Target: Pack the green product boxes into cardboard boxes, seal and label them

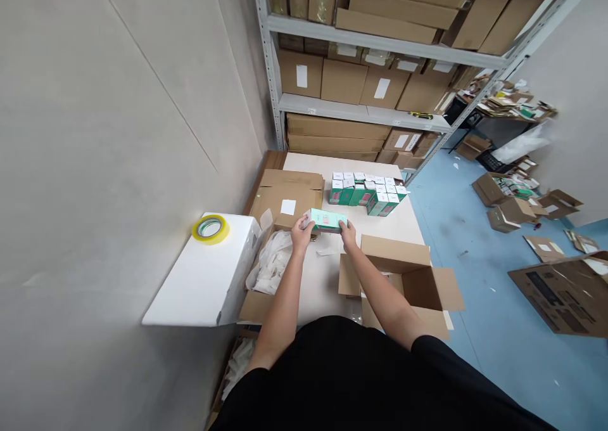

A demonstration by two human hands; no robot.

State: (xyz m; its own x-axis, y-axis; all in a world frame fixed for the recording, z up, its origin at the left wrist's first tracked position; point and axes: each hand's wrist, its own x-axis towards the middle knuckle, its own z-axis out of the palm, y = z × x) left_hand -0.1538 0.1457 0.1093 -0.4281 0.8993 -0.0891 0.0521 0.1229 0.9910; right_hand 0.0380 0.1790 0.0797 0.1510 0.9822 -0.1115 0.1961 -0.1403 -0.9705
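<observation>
The green box (327, 219) is in both hands, lying lengthwise between them over the tabletop (320, 276), with a pale green face turned up and a small pink mark on it. Whether its underside touches the surface cannot be told. The left hand (301, 231) has its grip closed on the white end, and the right hand (348, 232) has its grip closed on the opposite end, the thumb near the top edge.

Just beyond the box, to the right, similar green boxes (357, 193) stand upright in a tight group, white ends up. Nearer the person, to the right, an open carton (422, 288) has its flaps spread, and the right forearm passes over it. Beside the left forearm, crumpled white paper (272, 265) fills another carton (255, 307); behind that lies brown cardboard (304, 190) with a white label (287, 207).

Farther left, a roll of yellow tape (225, 231) rests on a white block (197, 285) near the grey wall (142, 165). Past the tabletop, a metal rack (351, 106) carries more cartons (342, 82), with a yellow-and-black cutter (420, 115) on one shelf. To the right is the blue floor (446, 212).
</observation>
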